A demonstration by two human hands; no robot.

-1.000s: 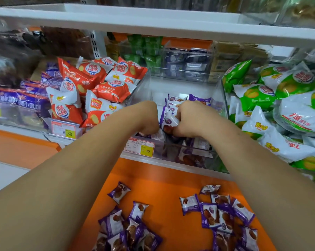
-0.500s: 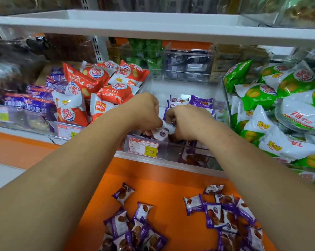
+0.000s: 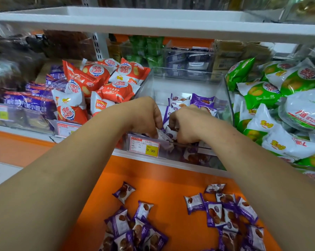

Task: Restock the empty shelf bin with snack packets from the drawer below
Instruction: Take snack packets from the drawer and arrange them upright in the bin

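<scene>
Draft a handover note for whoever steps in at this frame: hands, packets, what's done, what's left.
Left hand: inside the clear bin, fingers curled on a purple packet at the front.
Right hand: beside it, gripping a second packet.
Bin: back-row packets stand in place; bare floor shows behind them.
Drawer: left pile and right pile lie loose.
Done: a first batch is in.
Left: place these two, then move the drawer piles up.
</scene>
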